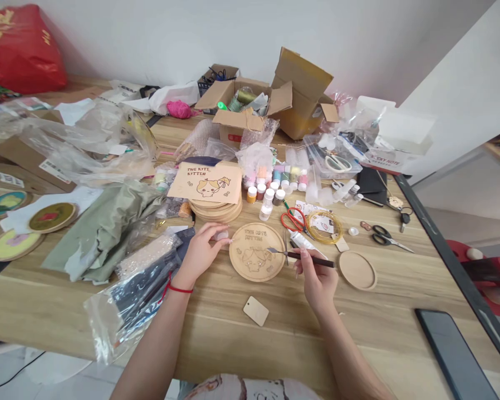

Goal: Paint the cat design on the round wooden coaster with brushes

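Observation:
A round wooden plate [256, 272] lies flat on the table in front of me, with a kitten drawing and lettering on its face. My right hand [314, 275] is closed round the black handle of a palette knife [312, 258]. Its pointed metal blade reaches over the plate's right side; whether it touches the wood I cannot tell. At the plate's left edge is my left hand [206, 247], fingers pinched on a small whitish piece [221, 235] whose kind I cannot make out. Behind the plate, a paper sheet [206, 182] with a similar kitten picture rests on stacked wooden discs [219, 214].
Paint bottles [266, 203] stand behind the plate. Red-handled scissors [294, 221], a wire coil [325, 226], a wooden ring [357, 270] and black scissors [385, 236] lie rightward. A wooden tag [256, 311] is in front, a phone [454, 350] at right, a plastic packet [137, 300] at left.

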A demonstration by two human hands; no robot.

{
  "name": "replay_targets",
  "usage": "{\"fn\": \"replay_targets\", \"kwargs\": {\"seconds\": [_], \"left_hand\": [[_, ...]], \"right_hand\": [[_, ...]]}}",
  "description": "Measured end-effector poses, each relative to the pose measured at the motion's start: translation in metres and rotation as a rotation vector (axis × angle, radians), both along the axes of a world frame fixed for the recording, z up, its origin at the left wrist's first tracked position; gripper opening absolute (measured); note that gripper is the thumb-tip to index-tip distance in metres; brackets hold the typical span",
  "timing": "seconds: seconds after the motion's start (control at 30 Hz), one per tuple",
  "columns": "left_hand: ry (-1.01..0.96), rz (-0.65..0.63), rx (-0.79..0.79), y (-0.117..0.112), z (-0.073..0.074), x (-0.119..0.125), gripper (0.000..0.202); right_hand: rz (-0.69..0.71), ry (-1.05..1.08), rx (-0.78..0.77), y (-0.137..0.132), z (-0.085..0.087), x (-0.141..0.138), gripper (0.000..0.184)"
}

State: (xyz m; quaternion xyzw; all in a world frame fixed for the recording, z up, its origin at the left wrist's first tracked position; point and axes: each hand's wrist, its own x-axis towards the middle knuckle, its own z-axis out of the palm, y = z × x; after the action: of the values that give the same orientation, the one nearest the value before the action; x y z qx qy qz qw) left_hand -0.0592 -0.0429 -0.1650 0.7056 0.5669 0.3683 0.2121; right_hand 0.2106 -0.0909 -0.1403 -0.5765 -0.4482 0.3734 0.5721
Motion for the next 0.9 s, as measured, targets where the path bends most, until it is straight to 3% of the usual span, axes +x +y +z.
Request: {"fn": "replay_targets", "kwargs": {"seconds": [0.9], "left_hand": [[0.074,0.062,-0.074,0.004,0.009,0.005,0.023]], "right_hand": [[0.014,0.015,-0.013,0.002,-0.012,0.003,0.030]]}}
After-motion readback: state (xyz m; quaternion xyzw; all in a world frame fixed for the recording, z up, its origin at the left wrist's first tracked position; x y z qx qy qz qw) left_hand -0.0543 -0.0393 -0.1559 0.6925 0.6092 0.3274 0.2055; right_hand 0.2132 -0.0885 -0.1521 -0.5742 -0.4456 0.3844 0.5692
